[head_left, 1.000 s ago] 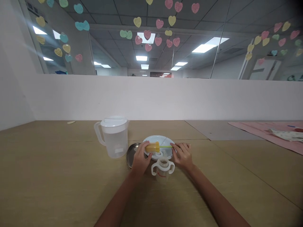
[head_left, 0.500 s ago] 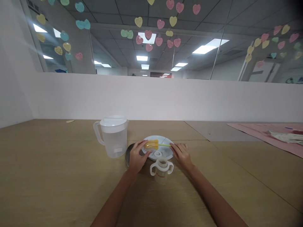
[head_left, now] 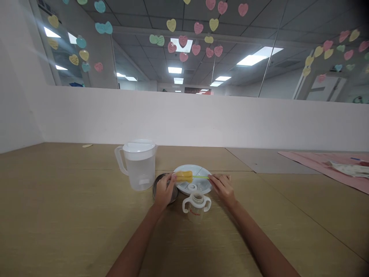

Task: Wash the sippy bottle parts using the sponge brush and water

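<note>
Between my hands lies a sponge bottle brush, level, with a yellow lobed head and a thin green stem. My left hand pinches the left end of the head. The fingers of my right hand are closed on the stem's right end. Under the brush is a white divided plate with a small white ring-shaped part on it. An uncapped clear baby bottle with two white handles stands upright in front. Partly behind my left hand rests a round metal dish.
A clear lidded pitcher of water stands left of the plate. Far right, a pink cloth bears a white cloth-like item and a pen. A small flat beige piece lies by the back wall.
My left hand has shifted slightly left along the yellow head, so more of the head and of the metal dish shows. My right hand keeps its hold on the stem. The view has shifted slightly.
</note>
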